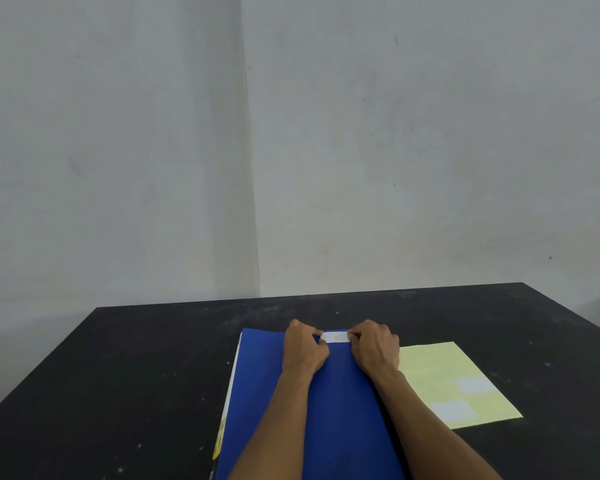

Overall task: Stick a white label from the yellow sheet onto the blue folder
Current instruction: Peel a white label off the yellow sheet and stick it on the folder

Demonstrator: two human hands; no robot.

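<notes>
Two hands on the job, both at the far edge of the blue folder (pixel 340 403). Left hand (pixel 303 348) pinches the left end of the white label (pixel 335 337), fingers closed on it. Right hand (pixel 374 346) does the same on the right end, fingers curled in and closed on the label. Label spans between the two hands, lying along the folder's top edge; cannot tell if it is fully pressed flat or only touching.

Folder lies flat on the black table (pixel 136 375), long side running away from the person, both forearms crossing over it. Its left edge shows a white strip with a bit of yellow print near the bottom.

Yellow sheet (pixel 437 368) sits flat on the table just right of the folder, partly behind the right forearm. Two pale labels remain on it: one (pixel 474 385) toward the right, one (pixel 453 410) closer to the near edge.

Grey wall (pixel 395 150) behind the table.
</notes>
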